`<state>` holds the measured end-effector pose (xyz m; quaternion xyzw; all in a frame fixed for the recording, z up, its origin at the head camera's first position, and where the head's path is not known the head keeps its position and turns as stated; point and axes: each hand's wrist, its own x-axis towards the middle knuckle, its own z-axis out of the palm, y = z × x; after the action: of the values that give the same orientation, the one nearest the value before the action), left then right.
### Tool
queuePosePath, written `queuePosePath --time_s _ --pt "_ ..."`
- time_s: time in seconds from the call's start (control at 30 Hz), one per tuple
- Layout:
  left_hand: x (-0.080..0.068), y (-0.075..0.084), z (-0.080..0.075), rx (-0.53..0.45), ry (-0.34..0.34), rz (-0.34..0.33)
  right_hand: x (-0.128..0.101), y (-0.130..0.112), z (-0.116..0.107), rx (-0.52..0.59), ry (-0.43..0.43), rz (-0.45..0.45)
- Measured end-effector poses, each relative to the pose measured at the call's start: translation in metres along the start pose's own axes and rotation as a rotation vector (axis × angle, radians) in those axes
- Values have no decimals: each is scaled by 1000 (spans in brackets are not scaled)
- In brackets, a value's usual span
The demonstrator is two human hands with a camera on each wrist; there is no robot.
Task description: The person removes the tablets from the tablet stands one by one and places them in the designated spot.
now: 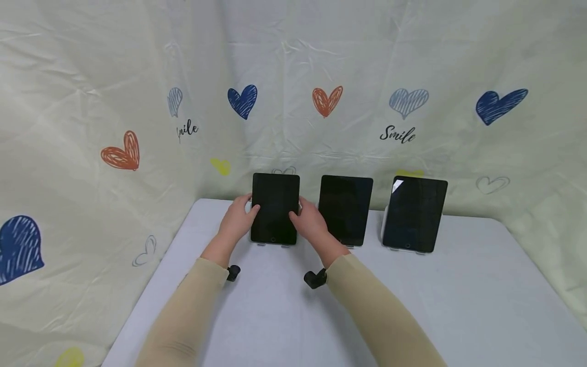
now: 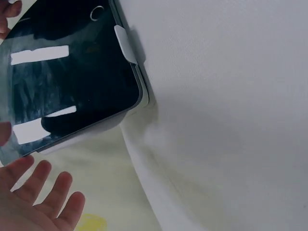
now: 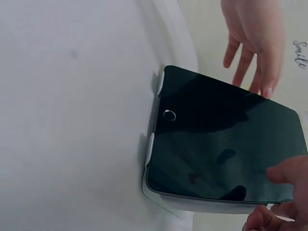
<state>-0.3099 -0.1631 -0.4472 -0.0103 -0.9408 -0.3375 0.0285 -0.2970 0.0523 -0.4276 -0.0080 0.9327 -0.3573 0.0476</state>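
Observation:
A black tablet [image 1: 275, 209] stands upright in a white stand at the table's back left, and I have a hand on each of its sides. My left hand [image 1: 238, 216] lies against the left edge with the thumb on the front. Its fingers [image 2: 38, 197] are straight and spread, just off the tablet [image 2: 72, 72]. My right hand [image 1: 308, 220] holds the right edge. Its thumb [image 3: 288, 172] lies over the dark screen [image 3: 216, 144] and its fingers curl behind the edge. White stand clips [image 3: 159, 82] hold the bottom edge by the home button.
Two more dark tablets, the middle one [image 1: 345, 209] and the right one [image 1: 415, 214], stand on stands in the same row. The white table [image 1: 435, 306] stretches toward me. A heart-printed cloth backdrop [image 1: 91, 102] hangs close behind and to the left.

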Motion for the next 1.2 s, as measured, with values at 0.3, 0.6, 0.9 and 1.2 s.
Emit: queuePosePath --time_s 0.3,0.6,0.9,1.2 --pt "-6 -1 -4 -27 175 62 -9 1 4 22 99 -52" --pt "-11 -3 -5 -50 186 31 -9 10 9 39 169 -123" --pt "-16 -2 -2 -114 178 -2 -10 16 11 92 172 -140" --pt "-20 1 -3 -249 209 -5 -13 22 12 218 213 -161"
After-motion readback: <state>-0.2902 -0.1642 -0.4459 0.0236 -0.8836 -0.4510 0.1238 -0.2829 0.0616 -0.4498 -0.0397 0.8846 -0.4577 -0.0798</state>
